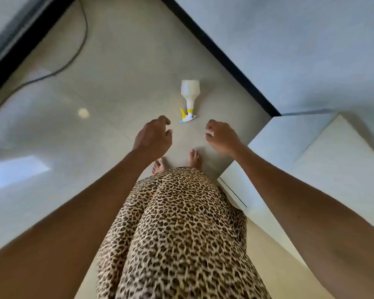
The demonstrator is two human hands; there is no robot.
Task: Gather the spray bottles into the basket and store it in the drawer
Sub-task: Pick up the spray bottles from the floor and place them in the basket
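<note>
A white spray bottle (190,93) with a yellow trigger and a blue nozzle tip lies on its side on the pale tiled floor, nozzle end pointing toward me. Both arms reach forward and down. My left hand (154,138) hovers just left of and short of the nozzle, fingers curled and apart, holding nothing. Just right of the nozzle, my right hand (221,137) hangs at the same height, likewise loosely curled and empty. Neither hand touches the bottle. No basket or drawer is in view.
A white cabinet or counter (324,152) stands close on the right. A wall with a black skirting (220,55) runs diagonally behind the bottle. A dark cable (73,55) trails across the floor at left. My bare feet (177,161) stand just short of the bottle.
</note>
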